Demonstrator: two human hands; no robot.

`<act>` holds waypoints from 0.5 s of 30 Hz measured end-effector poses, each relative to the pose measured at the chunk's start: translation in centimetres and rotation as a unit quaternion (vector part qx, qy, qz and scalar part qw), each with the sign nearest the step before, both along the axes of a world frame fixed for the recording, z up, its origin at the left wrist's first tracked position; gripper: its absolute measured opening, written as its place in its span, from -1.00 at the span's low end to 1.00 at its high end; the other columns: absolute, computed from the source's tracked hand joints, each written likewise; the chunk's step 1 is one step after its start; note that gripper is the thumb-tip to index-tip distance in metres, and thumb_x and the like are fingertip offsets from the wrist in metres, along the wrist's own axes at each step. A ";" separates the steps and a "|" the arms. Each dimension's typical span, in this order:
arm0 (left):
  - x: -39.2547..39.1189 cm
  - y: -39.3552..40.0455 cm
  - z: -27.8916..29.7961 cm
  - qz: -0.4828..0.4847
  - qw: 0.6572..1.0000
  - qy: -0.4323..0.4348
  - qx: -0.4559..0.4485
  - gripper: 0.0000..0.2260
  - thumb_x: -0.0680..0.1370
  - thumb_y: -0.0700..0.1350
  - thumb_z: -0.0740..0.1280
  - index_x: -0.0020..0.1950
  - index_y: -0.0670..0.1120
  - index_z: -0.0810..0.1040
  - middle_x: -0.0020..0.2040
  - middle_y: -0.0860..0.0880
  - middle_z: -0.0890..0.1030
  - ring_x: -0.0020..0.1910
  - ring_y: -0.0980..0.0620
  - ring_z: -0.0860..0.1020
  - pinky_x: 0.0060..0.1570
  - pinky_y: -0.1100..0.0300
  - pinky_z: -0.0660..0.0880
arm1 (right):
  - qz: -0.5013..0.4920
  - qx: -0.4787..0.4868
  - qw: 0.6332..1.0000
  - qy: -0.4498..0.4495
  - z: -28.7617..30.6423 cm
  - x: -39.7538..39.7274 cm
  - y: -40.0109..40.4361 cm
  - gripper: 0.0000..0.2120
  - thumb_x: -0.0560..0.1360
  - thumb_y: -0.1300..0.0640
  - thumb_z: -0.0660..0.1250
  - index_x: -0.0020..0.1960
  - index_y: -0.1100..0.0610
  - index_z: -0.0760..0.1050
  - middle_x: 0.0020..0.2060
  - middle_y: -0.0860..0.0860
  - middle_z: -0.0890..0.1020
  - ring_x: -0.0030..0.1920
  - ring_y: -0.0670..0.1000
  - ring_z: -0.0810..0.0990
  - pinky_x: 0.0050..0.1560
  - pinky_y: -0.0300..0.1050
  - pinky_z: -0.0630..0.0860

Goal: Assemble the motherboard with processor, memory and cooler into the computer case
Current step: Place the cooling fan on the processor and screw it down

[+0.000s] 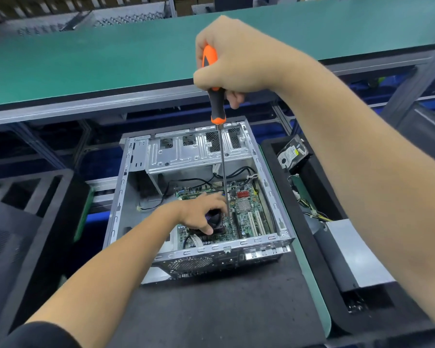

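Right hand (232, 64) grips the screwdriver (217, 116) upright over the cooler (217, 221), while left hand (202, 213) cups that cooler, likely steadying it on the motherboard (246, 214) for fastening.

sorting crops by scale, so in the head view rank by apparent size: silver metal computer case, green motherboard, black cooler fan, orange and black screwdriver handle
1. Silver metal computer case
2. Green motherboard
3 and 4. Orange and black screwdriver handle and black cooler fan: unsure; the handle is nearer the camera, the left hand hides part of the fan.
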State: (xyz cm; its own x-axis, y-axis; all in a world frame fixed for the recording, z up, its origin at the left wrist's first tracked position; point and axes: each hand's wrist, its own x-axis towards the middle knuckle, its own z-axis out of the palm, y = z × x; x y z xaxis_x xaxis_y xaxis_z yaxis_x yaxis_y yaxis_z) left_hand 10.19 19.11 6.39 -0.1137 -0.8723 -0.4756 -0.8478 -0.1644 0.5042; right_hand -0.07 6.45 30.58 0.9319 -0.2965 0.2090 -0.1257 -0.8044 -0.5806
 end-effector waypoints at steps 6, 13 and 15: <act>-1.1 0.8 -0.7 0.098 0.991 0.082 -0.038 -0.78 0.45 -0.14 0.47 0.07 -0.12 0.60 0.31 -0.05 0.38 0.31 0.02 0.31 0.27 0.15 0.25 | 0.006 -0.010 1.000 -0.004 -0.5 0.4 0.4 -0.74 0.38 0.20 0.27 0.00 0.34 0.47 -0.31 0.28 0.65 -0.52 0.10 0.62 -0.58 -0.22 0.47; -1.5 0.7 -1.2 0.122 0.982 0.063 -0.130 -0.89 0.42 -0.03 0.49 -0.22 -0.04 0.63 -0.06 0.06 0.59 0.07 0.07 0.53 0.03 0.21 0.41 | 0.005 -0.020 1.000 -0.006 -0.7 0.2 -0.1 -0.78 0.38 0.16 0.28 -0.04 0.27 0.47 -0.39 0.15 0.62 -0.53 0.06 0.63 -0.57 -0.23 0.47; -1.5 0.6 -1.3 0.134 0.980 0.050 -0.140 -0.86 0.41 -0.02 0.50 -0.21 -0.06 0.63 -0.05 0.02 0.62 0.05 0.05 0.55 0.03 0.19 0.46 | 0.011 -0.019 1.000 -0.011 -0.8 0.1 -0.1 -0.80 0.38 0.16 0.28 -0.06 0.25 0.47 -0.38 0.12 0.62 -0.53 0.06 0.62 -0.57 -0.23 0.47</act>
State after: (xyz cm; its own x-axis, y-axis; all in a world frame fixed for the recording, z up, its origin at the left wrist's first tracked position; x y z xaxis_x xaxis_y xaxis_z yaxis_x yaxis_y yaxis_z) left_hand 8.69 19.70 5.06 0.1031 -0.9720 -0.2113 -0.7375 -0.2173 0.6395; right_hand 0.06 6.32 29.73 0.9329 -0.2681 0.2406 -0.0960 -0.8288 -0.5513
